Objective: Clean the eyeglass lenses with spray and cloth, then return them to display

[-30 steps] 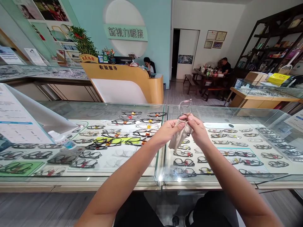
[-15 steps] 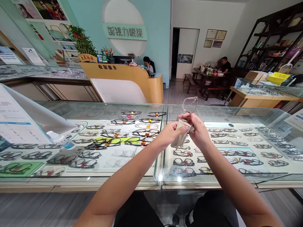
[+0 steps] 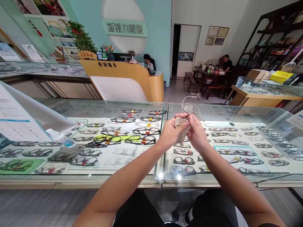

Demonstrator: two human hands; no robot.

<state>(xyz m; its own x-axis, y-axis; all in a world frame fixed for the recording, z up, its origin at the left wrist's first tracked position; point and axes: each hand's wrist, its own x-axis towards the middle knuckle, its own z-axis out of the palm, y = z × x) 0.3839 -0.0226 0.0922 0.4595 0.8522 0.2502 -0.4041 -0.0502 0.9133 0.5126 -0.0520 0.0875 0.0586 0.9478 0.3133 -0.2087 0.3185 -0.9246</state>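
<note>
Above the glass showcase, my left hand (image 3: 172,131) is closed on a beige cleaning cloth (image 3: 181,126), thumb on top and the loose end hanging below. My right hand (image 3: 197,133) pinches a pair of thin-framed eyeglasses (image 3: 190,104) close beside it. One lens stands upright above my fingers; the other part of the glasses is hidden by the cloth and my hands. Both hands touch each other around the cloth. Rows of eyeglasses (image 3: 183,160) lie inside the showcase below them.
The glass showcase (image 3: 132,179) spans the front. On its left are a white bottle (image 3: 62,138) and a folded paper sign (image 3: 26,115). Behind stands a wooden cashier counter (image 3: 123,75) with a seated person (image 3: 148,61). Another person (image 3: 226,63) sits at a far table.
The glasses have turned a little, so the raised lens faces me differently. My hands have drawn closer together around the cloth. The view has tilted slightly.
</note>
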